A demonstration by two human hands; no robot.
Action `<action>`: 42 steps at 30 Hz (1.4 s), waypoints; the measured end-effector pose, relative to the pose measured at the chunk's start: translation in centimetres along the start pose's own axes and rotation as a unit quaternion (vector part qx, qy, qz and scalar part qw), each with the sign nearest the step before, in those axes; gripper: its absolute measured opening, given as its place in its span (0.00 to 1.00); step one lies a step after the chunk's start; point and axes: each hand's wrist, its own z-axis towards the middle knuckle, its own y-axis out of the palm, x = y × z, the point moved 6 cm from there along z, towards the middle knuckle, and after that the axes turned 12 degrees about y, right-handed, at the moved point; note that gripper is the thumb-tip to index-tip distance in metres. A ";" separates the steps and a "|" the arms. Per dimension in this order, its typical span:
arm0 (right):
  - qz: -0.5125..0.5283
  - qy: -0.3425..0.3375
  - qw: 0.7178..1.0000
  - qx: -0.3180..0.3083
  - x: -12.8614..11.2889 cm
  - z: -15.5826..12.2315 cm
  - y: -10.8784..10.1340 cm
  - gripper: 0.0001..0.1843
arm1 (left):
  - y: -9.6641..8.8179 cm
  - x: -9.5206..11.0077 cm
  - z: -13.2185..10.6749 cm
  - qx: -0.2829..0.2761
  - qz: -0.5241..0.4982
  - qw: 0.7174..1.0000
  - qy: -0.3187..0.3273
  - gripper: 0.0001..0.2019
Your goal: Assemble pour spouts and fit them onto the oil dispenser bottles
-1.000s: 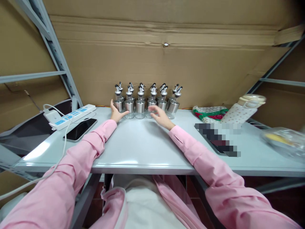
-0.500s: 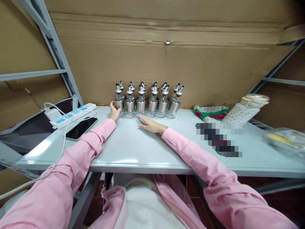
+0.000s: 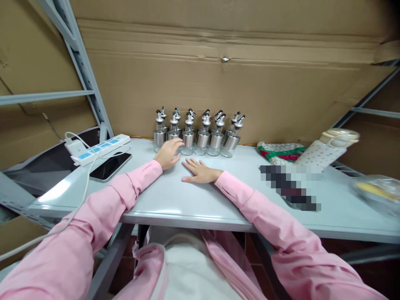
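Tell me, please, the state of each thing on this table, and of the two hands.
Left hand, open, raised, fingers at the front bottles; contact unclear.
Right hand, open, flat, palm down on the table.
Dispenser bottles, upright, capped, in two rows.
Phone, lying flat, screen dark.
Power strip, one white plug in.
Dotted flask, lying tilted, lid on.
Cloth, crumpled.

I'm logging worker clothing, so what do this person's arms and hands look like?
The left sleeve and right sleeve are long, pink and loose, ending in cuffs at the wrists. The left hand and right hand are bare: no gloves, rings or watch show.
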 end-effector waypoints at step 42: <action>0.091 -0.108 0.935 0.324 -1.3 -3.2 -4.7 0.23 | -0.6 1.6 0.3 0.014 -0.028 0.998 0.046 0.17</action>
